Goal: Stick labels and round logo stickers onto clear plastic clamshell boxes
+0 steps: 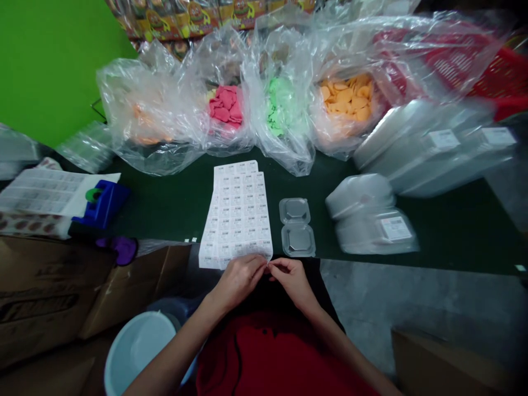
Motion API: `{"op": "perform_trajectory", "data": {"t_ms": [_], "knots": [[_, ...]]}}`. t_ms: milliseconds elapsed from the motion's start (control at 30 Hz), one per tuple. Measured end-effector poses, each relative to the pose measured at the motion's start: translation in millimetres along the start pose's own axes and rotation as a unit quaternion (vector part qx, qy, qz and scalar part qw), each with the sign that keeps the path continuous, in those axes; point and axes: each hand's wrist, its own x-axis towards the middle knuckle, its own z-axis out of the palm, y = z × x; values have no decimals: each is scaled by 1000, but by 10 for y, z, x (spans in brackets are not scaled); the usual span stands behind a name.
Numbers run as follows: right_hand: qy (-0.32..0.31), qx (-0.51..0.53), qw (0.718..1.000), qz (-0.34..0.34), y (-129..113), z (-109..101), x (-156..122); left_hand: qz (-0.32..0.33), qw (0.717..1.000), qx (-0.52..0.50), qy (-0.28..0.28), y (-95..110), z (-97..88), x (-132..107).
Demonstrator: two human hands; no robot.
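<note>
Two overlapping sheets of printed sticker labels [241, 212] lie on the dark green table, reaching past its front edge. My left hand [246, 278] is closed on the bottom right corner of the upper sheet. At that same corner, the thumb and forefinger of my right hand [292, 279] are pinched together, touching the left fingertips. Whether a single label is between them is too small to tell. Right of the sheets, a clear plastic clamshell box [297, 239] lies opened out flat, lid and base both showing.
Open plastic bags hold pink pieces [226, 107], green pieces [280, 104] and orange pieces [348, 98]. Stacked clear containers [373, 220] stand at right, near a red basket [501, 82]. A blue tape dispenser [108, 203] sits at left; a pale bucket [138, 346] is below.
</note>
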Motion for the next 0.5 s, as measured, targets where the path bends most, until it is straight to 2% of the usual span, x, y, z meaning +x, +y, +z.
{"op": "perform_trajectory", "data": {"t_ms": [267, 400, 500], "knots": [[15, -34, 999, -31, 8, 1, 11, 2, 1000, 16, -2, -27, 18, 39], [12, -33, 999, -33, -25, 6, 1, -49, 998, -30, 7, -1, 10, 50], [16, -16, 999, -28, -25, 19, 9, -96, 992, -74, 43, 12, -12, 53]]}}
